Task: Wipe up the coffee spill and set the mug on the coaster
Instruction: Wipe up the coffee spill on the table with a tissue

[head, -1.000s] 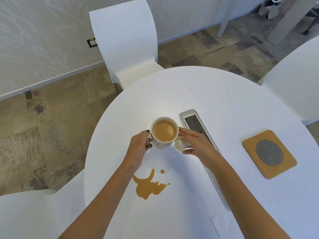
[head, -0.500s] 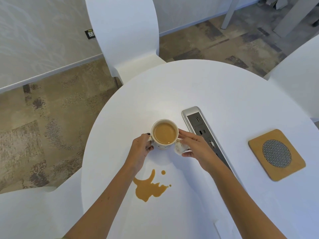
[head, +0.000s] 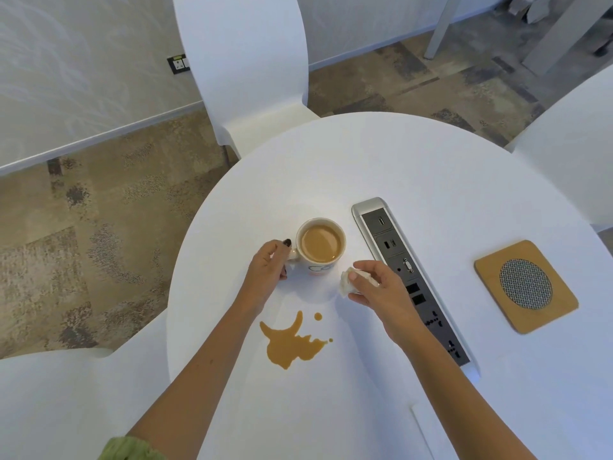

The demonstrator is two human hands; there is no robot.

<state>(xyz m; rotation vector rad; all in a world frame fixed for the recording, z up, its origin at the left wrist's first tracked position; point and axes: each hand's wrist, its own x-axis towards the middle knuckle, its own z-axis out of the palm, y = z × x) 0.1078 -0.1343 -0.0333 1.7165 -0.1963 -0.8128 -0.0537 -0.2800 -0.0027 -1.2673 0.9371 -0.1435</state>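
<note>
Mug (head: 321,249): L hand (head: 269,265) on handle, R hand (head: 371,287) pinching tissue (head: 345,284).

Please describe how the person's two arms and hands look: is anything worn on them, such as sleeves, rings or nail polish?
Both forearms are bare. At the left arm's lower end a bit of light green, textured sleeve shows. The left hand has dark polish on the thumbnail; the right hand shows an unpainted-looking nail. No rings, watch or bracelets are visible on either.
</note>
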